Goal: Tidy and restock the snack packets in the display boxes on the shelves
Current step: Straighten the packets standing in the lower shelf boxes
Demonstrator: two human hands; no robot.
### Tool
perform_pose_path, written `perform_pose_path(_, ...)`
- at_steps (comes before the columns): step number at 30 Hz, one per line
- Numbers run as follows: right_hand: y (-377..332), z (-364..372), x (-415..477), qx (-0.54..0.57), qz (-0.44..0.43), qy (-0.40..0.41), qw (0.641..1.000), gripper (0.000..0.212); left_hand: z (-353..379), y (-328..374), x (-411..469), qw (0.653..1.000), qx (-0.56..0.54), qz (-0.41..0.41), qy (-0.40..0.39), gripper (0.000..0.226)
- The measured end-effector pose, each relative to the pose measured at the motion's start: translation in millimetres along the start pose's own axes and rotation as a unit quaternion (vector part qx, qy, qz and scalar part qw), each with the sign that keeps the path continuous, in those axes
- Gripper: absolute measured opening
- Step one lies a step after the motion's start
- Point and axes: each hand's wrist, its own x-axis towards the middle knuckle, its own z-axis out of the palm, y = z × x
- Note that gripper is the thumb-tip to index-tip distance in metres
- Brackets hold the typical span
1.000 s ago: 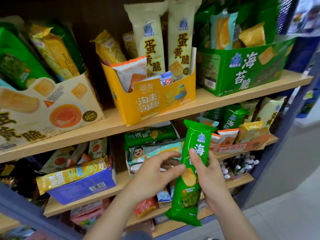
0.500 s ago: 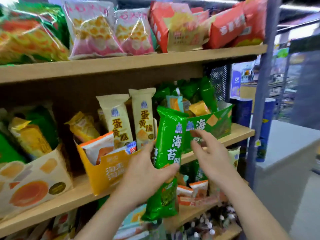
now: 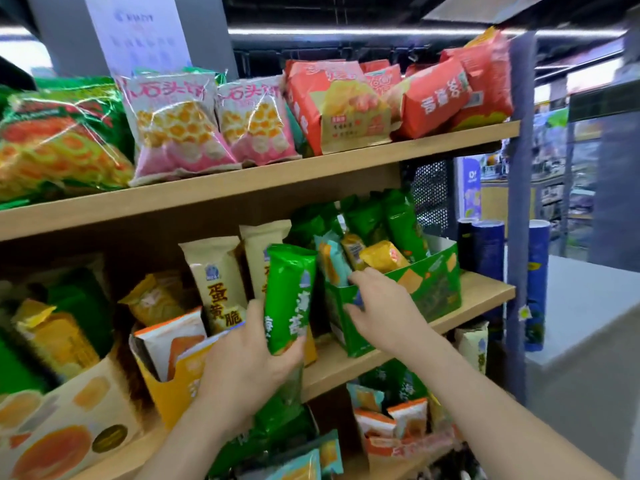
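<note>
Grips a green snack packet by its lower half with the left hand, thumb and fingers curled round it. Holds it upright, a little tilted, just at 9 o'clock of the green display box and in front of the cream packets in the yellow display box. Reaches with the right hand to the green box's front corner, at 3 o'clock of the held packet, with fingers spread wide and loose, touching the rim, clasping nothing. Inside that box, green packets upright at the back, with a yellow packet and a teal one leaning at the front. Both boxes on the wooden middle shelf. At 12 o'clock, on the upper shelf, pink-and-white bags and, at their 3 o'clock, red bags. At 8 o'clock of the left hand, a beige display box with yellow and green packets. At 3 o'clock of the green box, dark blue tubes.
</note>
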Motion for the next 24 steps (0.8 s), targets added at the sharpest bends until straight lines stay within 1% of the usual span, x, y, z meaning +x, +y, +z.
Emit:
perform_pose_path(2,-10.2,-0.4,-7.4,0.019,-0.018,-0.006,1.0,0.042,-4.8,-9.3,2.8,1.0,-0.011,-0.022,0.009,0.05)
perform_pose_path(5,-28.6,1.2,-16.8,0.048,-0.044,-0.012,0.998,0.035,-11.5,-22.4,7.6,0.998,-0.036,-0.049,0.012,0.047)
perform_pose_path(7,-42.2,5.0,-21.9,0.064,-0.064,-0.019,0.996,0.035,-16.1,-23.9,4.8,0.997,-0.06,-0.053,0.023,0.045)
perform_pose_path(9,-51.3,9.8,-23.6,0.08,-0.077,-0.029,0.993,0.041,-22.3,-20.0,-4.7,0.995,-0.075,-0.021,0.062,0.047)
perform_pose_path(11,-53.2,10.8,-24.8,0.112,-0.069,-0.037,0.991,0.049,-31.6,-7.7,-18.7,0.993,-0.081,0.034,0.085,0.052)
perform_pose_path(13,-51.5,2.0,-28.5,0.197,-0.04,-0.025,0.979,0.051,-41.3,8.8,-28.0,0.988,-0.091,0.082,0.096,0.051)
perform_pose_path(14,-50.1,-6.5,-31.3,0.273,-0.023,-0.015,0.962,0.049,-44.8,17.3,-29.0,0.985,-0.102,0.096,0.102,0.051)
perform_pose_path(15,-49.5,-18.6,-35.2,0.365,-0.004,-0.012,0.931,0.043,-46.8,26.6,-27.8,0.981,-0.119,0.105,0.108,0.052)
perform_pose_path(16,-48.0,-32.1,-39.2,0.465,0.02,-0.018,0.885,0.038,-47.0,36.2,-25.2,0.978,-0.132,0.113,0.112,0.053)
perform_pose_path(17,-46.2,-45.3,-42.7,0.538,0.037,-0.041,0.841,0.036,-45.7,46.7,-22.1,0.976,-0.141,0.122,0.115,0.052)
perform_pose_path(18,-45.5,-57.0,-45.3,0.561,0.03,-0.06,0.825,0.039,-42.9,57.3,-18.5,0.975,-0.138,0.131,0.114,0.052)
perform_pose_path(19,-45.8,-66.2,-47.2,0.53,0.002,-0.064,0.846,0.044,-39.6,68.9,-14.9,0.976,-0.126,0.136,0.111,0.051)
perform_pose_path(20,-45.4,-70.9,-47.5,0.488,-0.023,-0.048,0.871,0.047,-35.5,80.0,-10.5,0.978,-0.114,0.138,0.109,0.051)
perform_pose_path(21,-44.8,-74.8,-46.8,0.453,-0.032,-0.014,0.891,0.046,-31.0,90.2,-5.1,0.979,-0.107,0.139,0.103,0.053)
perform_pose_path(22,-42.8,-79.4,-44.5,0.441,-0.02,0.028,0.897,0.041,-26.6,98.9,1.2,0.979,-0.115,0.143,0.084,0.055)
perform_pose_path(24,-29.8,-91.5,-38.5,0.441,0.007,0.104,0.891,0.033,-21.4,112.3,14.8,0.975,-0.158,0.158,0.004,0.06)
